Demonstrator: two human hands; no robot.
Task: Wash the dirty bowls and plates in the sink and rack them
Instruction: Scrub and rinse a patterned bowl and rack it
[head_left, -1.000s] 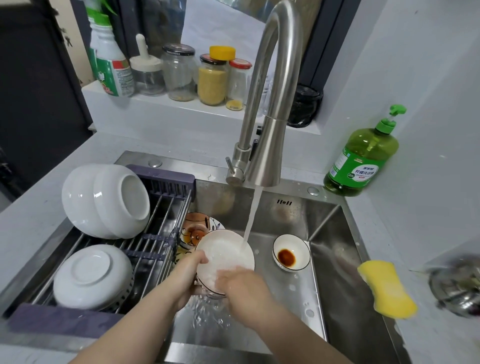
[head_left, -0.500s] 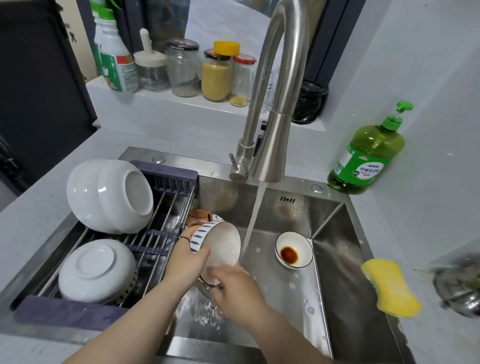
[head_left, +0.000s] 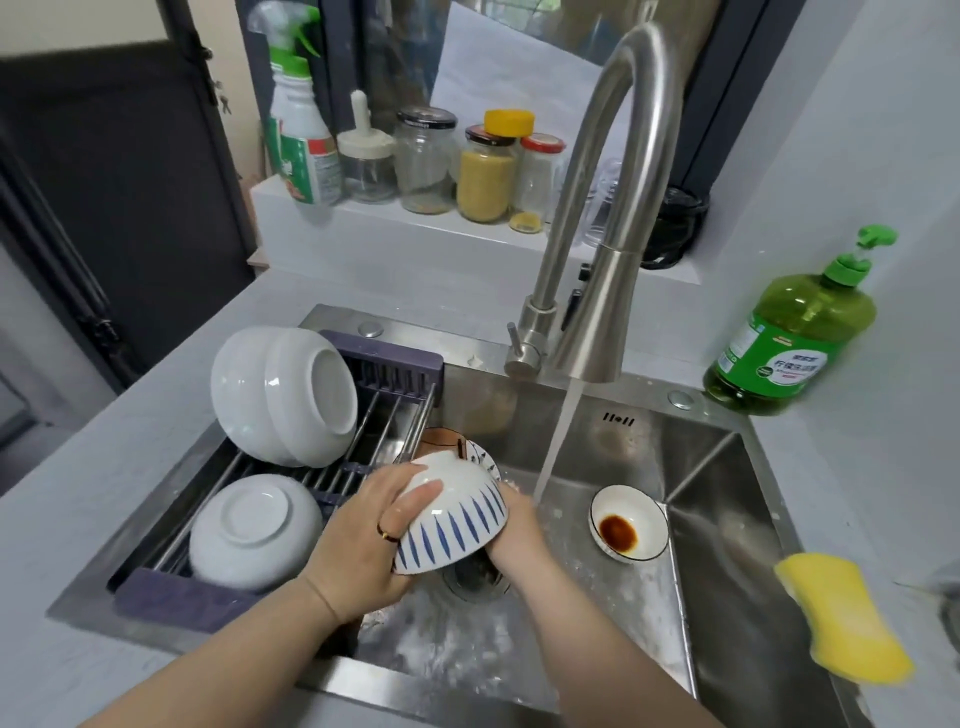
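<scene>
A white bowl with blue stripes (head_left: 457, 512) is turned nearly upside down over the sink drain. My left hand (head_left: 363, 540) grips its outer wall, thumb across the top. My right hand (head_left: 519, 540) holds its right rim, fingers hidden under the bowl. A small white dish with brown sauce (head_left: 627, 522) lies on the sink floor (head_left: 597, 613) to the right. Behind the bowl, patterned dishes (head_left: 441, 441) lean by the rack. The rack (head_left: 384, 415) on the left holds white bowls: two nested on their side (head_left: 280, 395) and one upside down (head_left: 252, 530).
The tap (head_left: 597, 260) runs, its stream falling just right of the bowl. A yellow sponge (head_left: 841, 618) lies on the right counter edge, a green soap bottle (head_left: 789, 332) behind it. Jars and a spray bottle (head_left: 301, 124) stand on the back ledge.
The bowl faced up under the water stream a second ago. Both hands have since tipped it over leftward, out of the stream, so its striped outside now shows.
</scene>
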